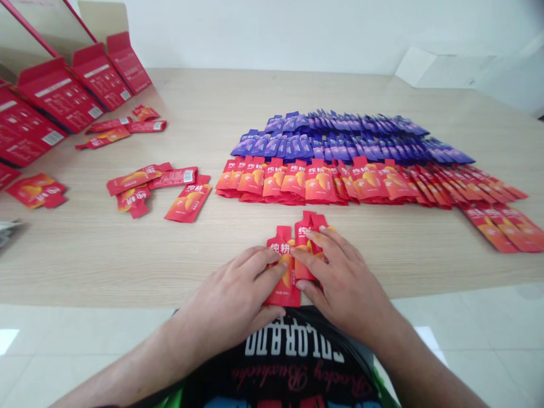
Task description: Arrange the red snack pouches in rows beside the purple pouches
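Note:
At the near edge of the table, my left hand (246, 289) grips a red pouch (285, 292) with orange fruit printed on it, fingers across its front and thumb at its lower edge. Close against it, my right hand (344, 277) has its fingers curled over red pouches (302, 270). At least two overlap there, and the fingers hide part of them. Both hands touch or nearly touch where the pouches meet. Beyond them runs a long row of the same red pouches (321, 184), overlapping. Behind that row are rows of purple pouches (293, 146).
Loose red pouches (189, 201) lie in small groups on the left of the table (204, 102). Several red cartons (59, 93) with open flaps stand at the far left. More red pouches (504, 226) lie at the right, and a white box (442, 68) sits at the back right.

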A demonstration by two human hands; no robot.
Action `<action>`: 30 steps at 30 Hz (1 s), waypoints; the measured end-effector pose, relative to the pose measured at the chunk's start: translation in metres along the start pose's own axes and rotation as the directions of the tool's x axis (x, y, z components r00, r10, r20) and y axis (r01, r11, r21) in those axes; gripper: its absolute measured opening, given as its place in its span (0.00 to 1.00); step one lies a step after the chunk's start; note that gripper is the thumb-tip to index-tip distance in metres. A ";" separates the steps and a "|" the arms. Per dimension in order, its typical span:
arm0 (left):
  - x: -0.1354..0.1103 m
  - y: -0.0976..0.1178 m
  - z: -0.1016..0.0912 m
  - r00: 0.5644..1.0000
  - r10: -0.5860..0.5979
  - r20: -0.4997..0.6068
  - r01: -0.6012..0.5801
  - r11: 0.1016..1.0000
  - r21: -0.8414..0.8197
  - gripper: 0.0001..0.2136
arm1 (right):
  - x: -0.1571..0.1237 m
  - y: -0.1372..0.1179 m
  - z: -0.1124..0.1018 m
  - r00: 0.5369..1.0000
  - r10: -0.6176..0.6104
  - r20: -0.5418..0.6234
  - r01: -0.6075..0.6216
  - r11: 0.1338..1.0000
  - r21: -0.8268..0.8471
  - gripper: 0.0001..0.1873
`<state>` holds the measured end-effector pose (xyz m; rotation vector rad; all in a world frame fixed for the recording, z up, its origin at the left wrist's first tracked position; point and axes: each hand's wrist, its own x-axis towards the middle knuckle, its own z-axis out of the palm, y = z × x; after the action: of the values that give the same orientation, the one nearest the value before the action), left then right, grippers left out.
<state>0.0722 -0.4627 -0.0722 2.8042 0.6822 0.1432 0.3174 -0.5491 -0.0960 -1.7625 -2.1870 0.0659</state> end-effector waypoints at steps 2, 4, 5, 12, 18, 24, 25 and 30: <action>0.020 0.006 0.000 1.000 -0.011 0.001 0.011 1.000 0.020 0.26 | -0.005 0.012 -0.004 1.000 0.000 -0.003 0.000 1.000 -0.019 0.26; 0.042 0.014 0.001 1.000 0.001 -0.006 0.000 0.999 0.039 0.26 | -0.011 0.027 -0.009 1.000 -0.004 -0.015 0.004 0.999 -0.033 0.26; 0.053 0.018 0.001 1.000 0.009 -0.010 -0.009 0.999 0.046 0.25 | -0.015 0.035 -0.011 1.000 -0.006 -0.024 0.005 0.999 -0.040 0.26; 0.126 0.058 0.013 0.994 0.110 0.013 -0.110 0.992 0.064 0.21 | -0.046 0.096 -0.033 0.999 0.025 -0.029 -0.027 0.996 -0.090 0.27; 0.177 0.094 0.028 0.973 0.232 -0.005 -0.230 0.968 0.100 0.20 | -0.077 0.140 -0.047 0.997 0.078 -0.013 -0.079 0.987 -0.141 0.29; 0.216 0.127 0.045 0.928 0.370 -0.029 -0.359 0.914 0.188 0.15 | -0.101 0.180 -0.063 0.994 0.096 -0.054 -0.104 0.983 -0.151 0.28; 0.222 0.132 0.048 0.931 0.363 -0.038 -0.351 0.920 0.173 0.15 | -0.104 0.187 -0.066 0.994 0.096 -0.058 -0.104 0.983 -0.150 0.28; 0.249 0.152 0.061 0.939 0.341 -0.044 -0.334 0.935 0.121 0.15 | -0.115 0.210 -0.076 0.989 0.108 -0.098 -0.122 0.981 -0.150 0.26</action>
<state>0.3687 -0.4912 -0.0816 3.0149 0.2184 0.2661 0.5576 -0.6229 -0.1007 -1.9360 -2.0754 -0.1588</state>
